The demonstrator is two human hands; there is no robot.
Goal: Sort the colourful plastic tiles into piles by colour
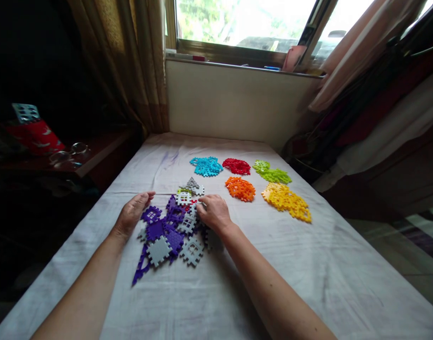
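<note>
The mixed heap [156, 230] of purple and grey notched plastic pieces lies on the white sheet [290, 283], left of its middle and nearer the left edge than the right. A few red bits and a yellow-green piece [184, 190] show toward the heap's far end, and a long purple piece [141, 268] points from it toward the near edge. The left hand [134, 211] stands on the heap's left side, just beside a purple window piece [151, 214], fingers loosely extended and apparently holding nothing. The right hand [214, 211] has its curled fingers at the heap's right side, among grey pieces; they hide their own tips, so I cannot tell whether one is pinched. Toward the far edge, the blue pile [207, 166] lies left of the red pile [236, 165], with the green pile [277, 176] near the right edge. Closer in are the orange pile [240, 189] and, near the right edge, the yellow pile [289, 200].
</note>
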